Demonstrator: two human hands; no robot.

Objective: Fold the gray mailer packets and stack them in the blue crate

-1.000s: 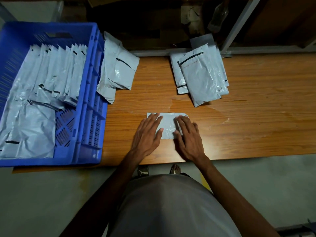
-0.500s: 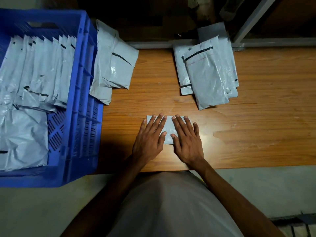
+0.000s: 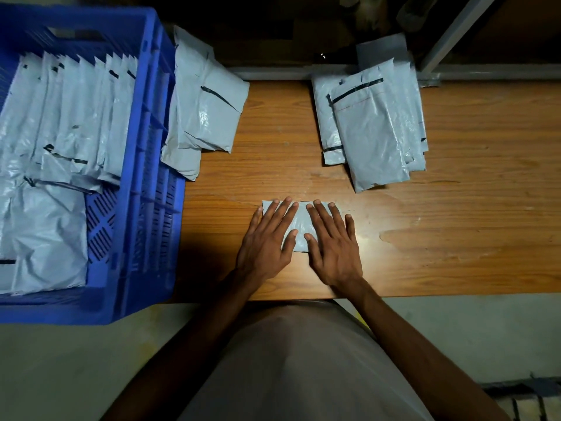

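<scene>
Two hands' straight fingers [image 3: 323, 214] flat on one folded packet [image 3: 300, 224] (perhaps two table stacks [image 3: 373, 132]).

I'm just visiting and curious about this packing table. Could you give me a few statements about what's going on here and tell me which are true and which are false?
1. Both hands press flat on one folded gray packet on the wooden table. True: left hand and right hand lie on it with straight fingers.
2. The blue crate holds no packets. False: rows of gray packets fill it.
3. A stack of gray mailers lies at the table's far edge, apart from the hands. True.
4. The right hand is lifting a packet off that stack. False: it rests on the folded packet.
5. A pile of packets leans against the crate's outer wall. True.
</scene>
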